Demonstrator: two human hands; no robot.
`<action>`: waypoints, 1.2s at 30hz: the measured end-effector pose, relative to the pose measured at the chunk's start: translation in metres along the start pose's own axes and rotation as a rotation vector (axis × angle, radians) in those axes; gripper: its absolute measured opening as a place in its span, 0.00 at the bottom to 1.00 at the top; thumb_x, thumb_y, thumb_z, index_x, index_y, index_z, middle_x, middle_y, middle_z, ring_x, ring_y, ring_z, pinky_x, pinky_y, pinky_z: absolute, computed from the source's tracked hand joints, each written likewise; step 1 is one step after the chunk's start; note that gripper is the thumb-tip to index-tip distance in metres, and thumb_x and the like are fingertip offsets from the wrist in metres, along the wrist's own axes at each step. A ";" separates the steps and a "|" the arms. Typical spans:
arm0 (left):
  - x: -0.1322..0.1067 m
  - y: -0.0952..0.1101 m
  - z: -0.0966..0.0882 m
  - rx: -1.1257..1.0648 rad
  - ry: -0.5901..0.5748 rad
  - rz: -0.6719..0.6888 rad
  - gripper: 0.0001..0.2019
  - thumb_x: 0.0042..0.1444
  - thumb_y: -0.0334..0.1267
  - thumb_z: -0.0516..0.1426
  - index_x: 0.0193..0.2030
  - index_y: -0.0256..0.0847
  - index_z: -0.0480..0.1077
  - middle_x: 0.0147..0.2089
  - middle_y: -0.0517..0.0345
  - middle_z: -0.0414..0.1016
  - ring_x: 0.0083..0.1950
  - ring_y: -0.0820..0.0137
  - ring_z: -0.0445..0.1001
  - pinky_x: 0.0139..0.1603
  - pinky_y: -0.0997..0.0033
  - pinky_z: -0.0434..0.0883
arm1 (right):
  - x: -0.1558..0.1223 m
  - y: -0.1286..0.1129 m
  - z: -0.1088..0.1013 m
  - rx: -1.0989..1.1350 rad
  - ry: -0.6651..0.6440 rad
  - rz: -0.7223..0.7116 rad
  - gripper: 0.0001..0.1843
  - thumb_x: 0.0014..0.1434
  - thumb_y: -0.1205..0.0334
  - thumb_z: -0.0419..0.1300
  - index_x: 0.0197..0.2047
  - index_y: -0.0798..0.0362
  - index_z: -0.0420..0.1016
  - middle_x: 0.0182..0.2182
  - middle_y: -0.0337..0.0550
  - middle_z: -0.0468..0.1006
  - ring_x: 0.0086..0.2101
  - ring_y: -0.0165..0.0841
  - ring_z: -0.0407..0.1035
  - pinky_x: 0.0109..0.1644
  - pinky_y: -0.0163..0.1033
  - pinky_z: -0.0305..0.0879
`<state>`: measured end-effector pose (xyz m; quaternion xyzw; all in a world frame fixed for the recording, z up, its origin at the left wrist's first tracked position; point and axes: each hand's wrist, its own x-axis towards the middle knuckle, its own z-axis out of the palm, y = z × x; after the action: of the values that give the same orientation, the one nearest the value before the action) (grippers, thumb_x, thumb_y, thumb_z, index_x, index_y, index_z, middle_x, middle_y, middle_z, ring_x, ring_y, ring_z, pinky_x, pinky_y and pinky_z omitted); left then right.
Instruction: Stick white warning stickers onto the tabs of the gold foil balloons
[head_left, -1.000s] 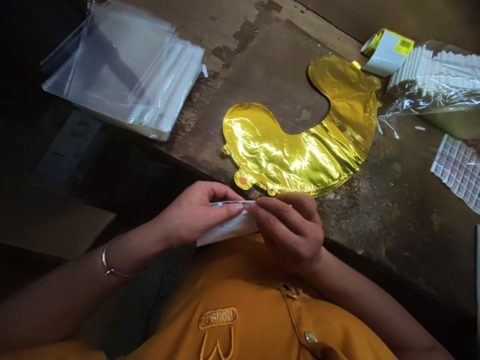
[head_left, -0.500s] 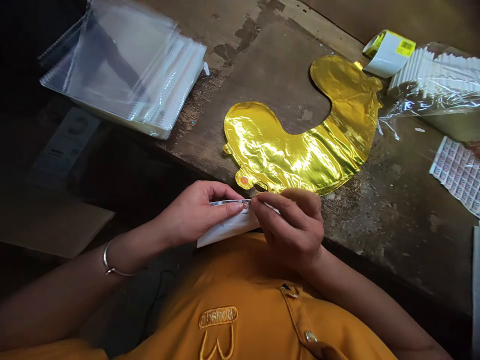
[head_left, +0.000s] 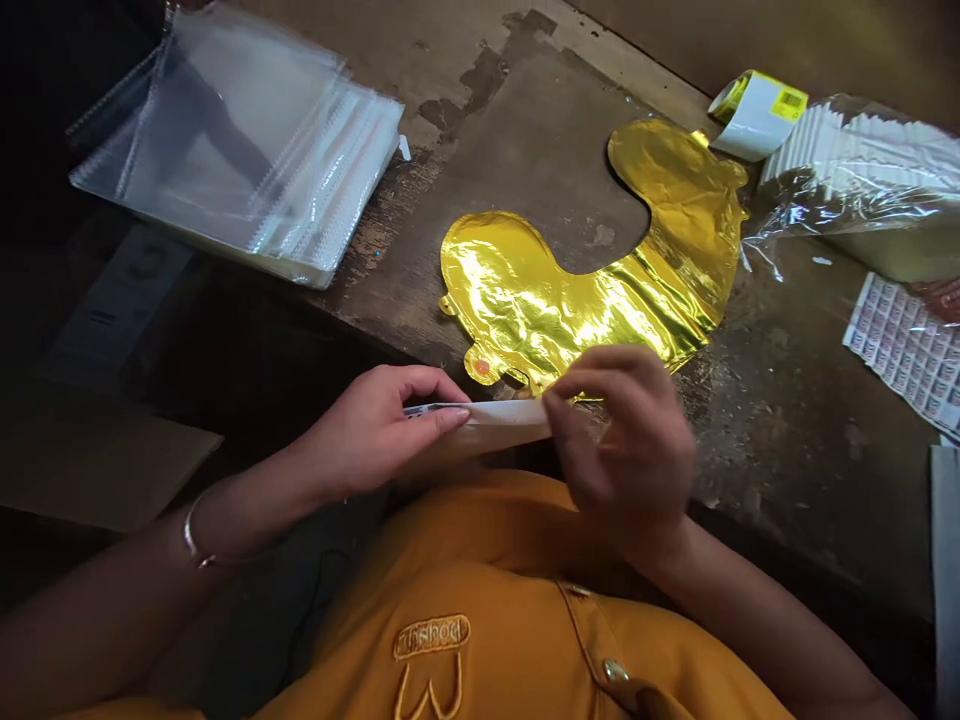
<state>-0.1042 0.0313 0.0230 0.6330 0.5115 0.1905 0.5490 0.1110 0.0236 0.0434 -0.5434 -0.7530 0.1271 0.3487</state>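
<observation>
In front of my body a folded white paper sheet with some dark print is held nearly edge-on. My left hand grips its left part, thumb on the near side and fingers behind. At its right end, my right hand pinches the edge between thumb and index finger; this hand is smeared by motion. Just beyond the paper lies a flat gold foil balloon, curved, with small tabs and a reddish dot on one tab.
Clear plastic sleeves lie stacked at the table's left edge. On the right are a label roll, a plastic bag of white sticks and a sheet of small stickers. A cardboard piece is at lower left.
My right hand has moved right along the paper from near my left thumb to the right end. More of the paper's white length shows between the hands. The view has shifted slightly.
</observation>
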 end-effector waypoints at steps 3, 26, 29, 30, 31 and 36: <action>-0.003 0.003 -0.003 0.431 0.124 0.401 0.08 0.59 0.36 0.55 0.37 0.42 0.76 0.46 0.56 0.79 0.48 0.64 0.76 0.53 0.64 0.70 | 0.024 0.016 -0.005 0.218 0.029 0.288 0.03 0.57 0.61 0.62 0.33 0.49 0.74 0.32 0.43 0.74 0.34 0.33 0.69 0.37 0.41 0.67; 0.025 -0.026 0.006 0.833 0.030 0.755 0.12 0.64 0.28 0.49 0.39 0.35 0.74 0.63 0.47 0.67 0.66 0.58 0.64 0.67 0.50 0.61 | 0.027 0.026 0.052 0.038 -0.137 0.260 0.05 0.54 0.65 0.61 0.28 0.54 0.76 0.26 0.39 0.74 0.32 0.32 0.66 0.38 0.40 0.62; 0.026 -0.026 0.006 0.836 0.038 0.760 0.12 0.64 0.27 0.49 0.39 0.35 0.74 0.63 0.47 0.68 0.65 0.58 0.65 0.67 0.50 0.62 | 0.027 0.026 0.052 0.027 -0.132 0.271 0.06 0.55 0.64 0.61 0.27 0.54 0.76 0.26 0.40 0.74 0.32 0.32 0.66 0.38 0.40 0.62; 0.026 -0.026 0.006 0.836 0.040 0.762 0.12 0.63 0.27 0.49 0.39 0.35 0.74 0.62 0.47 0.68 0.65 0.58 0.65 0.67 0.50 0.62 | 0.027 0.026 0.052 0.021 -0.132 0.271 0.06 0.55 0.64 0.61 0.27 0.54 0.76 0.26 0.40 0.74 0.32 0.32 0.66 0.38 0.40 0.62; 0.026 -0.026 0.006 0.835 0.038 0.766 0.12 0.63 0.27 0.49 0.39 0.35 0.74 0.62 0.47 0.69 0.65 0.58 0.65 0.67 0.50 0.62 | 0.027 0.026 0.052 0.015 -0.133 0.272 0.06 0.55 0.64 0.61 0.27 0.54 0.76 0.26 0.40 0.74 0.32 0.32 0.66 0.38 0.40 0.62; 0.026 -0.026 0.005 0.835 0.033 0.773 0.12 0.63 0.27 0.49 0.41 0.35 0.74 0.62 0.46 0.68 0.65 0.58 0.65 0.67 0.49 0.61 | 0.029 0.026 0.053 0.020 -0.133 0.290 0.06 0.54 0.63 0.61 0.27 0.54 0.76 0.26 0.40 0.74 0.31 0.32 0.66 0.37 0.40 0.61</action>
<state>-0.1010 0.0475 -0.0100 0.9344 0.2832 0.1691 0.1345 0.0900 0.0693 0.0017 -0.6334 -0.6867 0.2191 0.2815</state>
